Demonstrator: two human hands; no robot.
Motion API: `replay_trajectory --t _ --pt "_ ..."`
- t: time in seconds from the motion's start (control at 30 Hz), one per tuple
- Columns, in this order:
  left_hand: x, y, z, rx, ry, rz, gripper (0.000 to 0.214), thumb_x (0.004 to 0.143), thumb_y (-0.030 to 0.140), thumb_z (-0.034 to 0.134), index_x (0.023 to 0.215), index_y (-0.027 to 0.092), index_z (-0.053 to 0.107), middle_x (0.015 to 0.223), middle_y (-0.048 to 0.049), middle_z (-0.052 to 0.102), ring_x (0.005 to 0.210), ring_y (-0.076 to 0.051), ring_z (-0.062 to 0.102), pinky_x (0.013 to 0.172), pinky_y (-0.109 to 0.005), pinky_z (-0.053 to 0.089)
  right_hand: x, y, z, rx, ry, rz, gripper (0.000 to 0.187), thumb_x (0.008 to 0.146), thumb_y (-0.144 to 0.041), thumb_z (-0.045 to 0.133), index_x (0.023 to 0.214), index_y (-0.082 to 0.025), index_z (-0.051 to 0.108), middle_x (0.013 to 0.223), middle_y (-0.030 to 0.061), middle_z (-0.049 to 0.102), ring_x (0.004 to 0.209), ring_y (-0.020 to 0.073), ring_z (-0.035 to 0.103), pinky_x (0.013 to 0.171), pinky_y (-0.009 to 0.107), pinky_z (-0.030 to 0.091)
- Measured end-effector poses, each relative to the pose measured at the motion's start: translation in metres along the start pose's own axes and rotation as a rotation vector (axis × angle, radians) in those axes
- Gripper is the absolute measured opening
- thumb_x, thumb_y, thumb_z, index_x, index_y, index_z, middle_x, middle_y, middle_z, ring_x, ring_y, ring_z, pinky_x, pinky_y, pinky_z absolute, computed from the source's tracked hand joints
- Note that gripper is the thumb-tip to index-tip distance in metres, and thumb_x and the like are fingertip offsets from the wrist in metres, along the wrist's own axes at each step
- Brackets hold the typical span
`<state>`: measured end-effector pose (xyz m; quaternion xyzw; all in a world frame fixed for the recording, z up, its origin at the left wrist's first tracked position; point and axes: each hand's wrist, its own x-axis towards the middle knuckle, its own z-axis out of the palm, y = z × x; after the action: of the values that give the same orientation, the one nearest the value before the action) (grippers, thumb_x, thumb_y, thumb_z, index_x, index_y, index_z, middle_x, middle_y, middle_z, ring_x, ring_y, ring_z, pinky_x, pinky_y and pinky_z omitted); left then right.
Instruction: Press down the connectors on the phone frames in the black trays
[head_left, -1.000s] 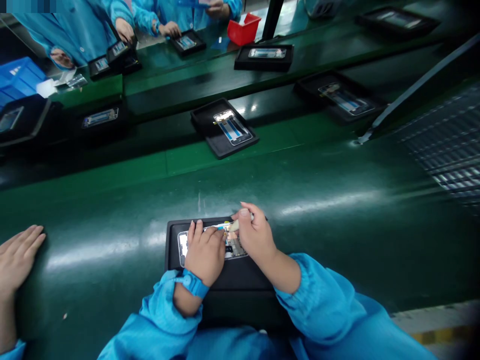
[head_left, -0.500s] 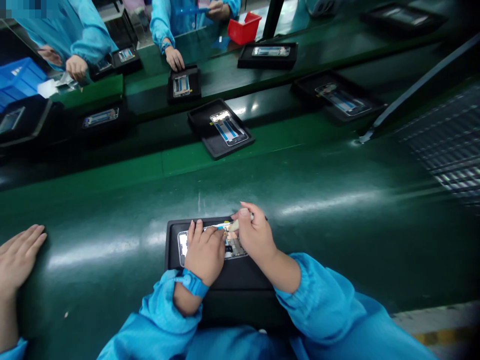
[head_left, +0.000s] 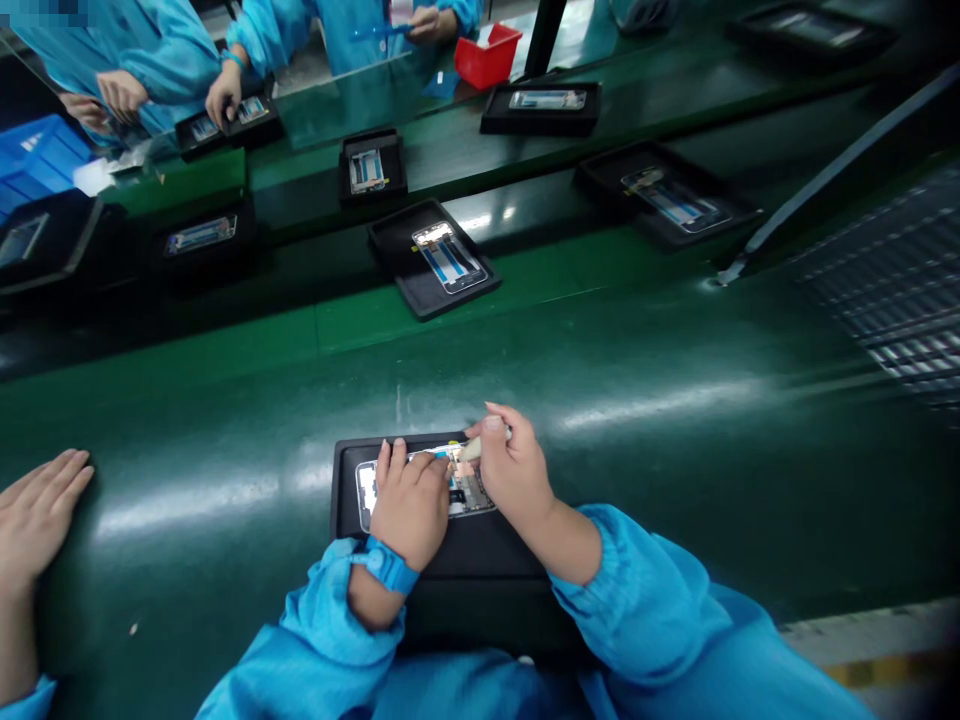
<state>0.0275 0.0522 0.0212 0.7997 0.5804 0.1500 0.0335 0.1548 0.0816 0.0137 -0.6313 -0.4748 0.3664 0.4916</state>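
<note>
In front of me an opened phone (head_left: 366, 492) lies in a black tray (head_left: 480, 555), its circuit board bare on the right part. My left hand (head_left: 411, 508) rests flat over the phone's middle, fingers stretched out, with a blue strap at the wrist. Pinched in my right hand (head_left: 517, 475) is a pale, pointed tool (head_left: 472, 450); its exact kind does not show. The tool's tip is at the board's upper edge, close to my left fingertips and a small yellow tab. My right palm hides the phone's right end.
Beyond the green worktop (head_left: 675, 400), belts carry black trays with phones, such as a tilted tray (head_left: 427, 300). A metal rod (head_left: 825, 185) and a grille (head_left: 900, 270) stand right. Another person's hand (head_left: 37, 515) lies at left. Co-workers, a red bin (head_left: 487, 60) and a blue crate (head_left: 41, 165) are opposite.
My hands have barely moved. Across the line, a co-worker's hand has left one tray for another farther left. Trays on the near belt have slid slightly left, those on the far belt slightly right.
</note>
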Motion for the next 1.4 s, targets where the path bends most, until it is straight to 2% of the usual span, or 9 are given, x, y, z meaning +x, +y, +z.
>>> replay_trajectory --t 0.3,0.67,1.13,1.4 --pt "-0.0011 0.0023 -0.0003 0.043 -0.04 0.027 0.022 0.08 0.017 0.046 0.096 0.02 0.062 0.092 -0.0032 0.063 0.108 -0.031 0.046 0.099 -0.053 0.027 -0.0006 -0.0021 -0.002 -0.024 -0.026 -0.051 0.028 0.084 -0.042 0.039 0.099 -0.02 0.047 0.071 0.003 0.066 0.062 0.0163 0.063 0.056 0.031 0.05" --pt "-0.0017 0.001 -0.0017 0.103 -0.116 0.058 0.034 0.071 0.004 0.048 0.101 0.016 0.059 0.095 -0.0049 0.061 0.108 -0.033 0.045 0.097 -0.056 0.028 -0.0004 -0.0045 -0.0018 -0.07 -0.032 -0.106 0.028 0.083 -0.042 0.039 0.097 -0.02 0.049 0.072 0.0038 0.067 0.062 0.0168 0.063 0.058 0.031 0.05" --pt "-0.0007 0.0028 -0.0007 0.124 -0.14 0.05 0.034 0.073 0.005 0.047 0.102 0.018 0.058 0.095 -0.005 0.061 0.108 -0.033 0.046 0.098 -0.056 0.027 -0.0018 -0.0038 -0.0016 -0.117 -0.054 -0.113 0.029 0.082 -0.043 0.039 0.097 -0.021 0.052 0.081 0.0061 0.065 0.077 0.0193 0.062 0.065 0.035 0.051" --pt "-0.0009 0.0064 -0.0017 0.091 -0.163 0.02 0.031 0.076 0.006 0.045 0.102 0.018 0.058 0.095 -0.0045 0.061 0.109 -0.032 0.045 0.098 -0.057 0.026 -0.0043 -0.0036 -0.0045 -0.214 -0.088 -0.26 0.028 0.084 -0.039 0.037 0.095 -0.019 0.053 0.079 0.0072 0.066 0.074 0.0197 0.063 0.067 0.035 0.052"
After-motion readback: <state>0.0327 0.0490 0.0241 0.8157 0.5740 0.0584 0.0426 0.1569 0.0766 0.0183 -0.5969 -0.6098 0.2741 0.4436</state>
